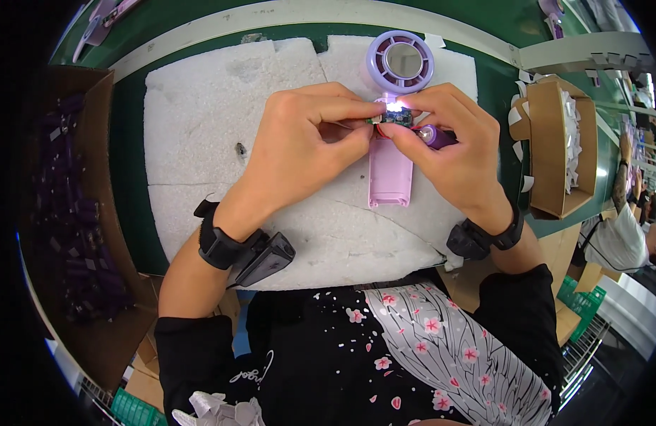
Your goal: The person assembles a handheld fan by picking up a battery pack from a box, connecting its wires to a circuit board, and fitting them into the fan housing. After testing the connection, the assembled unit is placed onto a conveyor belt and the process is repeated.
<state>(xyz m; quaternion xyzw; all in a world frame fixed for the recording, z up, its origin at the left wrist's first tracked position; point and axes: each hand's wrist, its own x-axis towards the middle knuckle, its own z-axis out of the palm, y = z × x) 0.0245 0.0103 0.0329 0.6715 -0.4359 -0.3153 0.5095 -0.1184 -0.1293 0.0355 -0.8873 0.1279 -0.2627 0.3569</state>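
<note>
Left grip point(291, 145) and right grip point(459, 145) are pinching the circuit board point(397, 118); uneven tugging could be straining the red wire point(416, 130)

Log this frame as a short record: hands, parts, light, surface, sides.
Left hand: fingertips at circuit board's left edge; exact grip unclear
Right hand: thumb and index finger on the board
Light: white glow at board's far edge
Fan head: round, lilac, beyond hands
Pink housing: nearer the person than the board
Purple cylinder: partly behind right hand
Surface: white foam sheet
Sides: cardboard boxes, left and right
</note>
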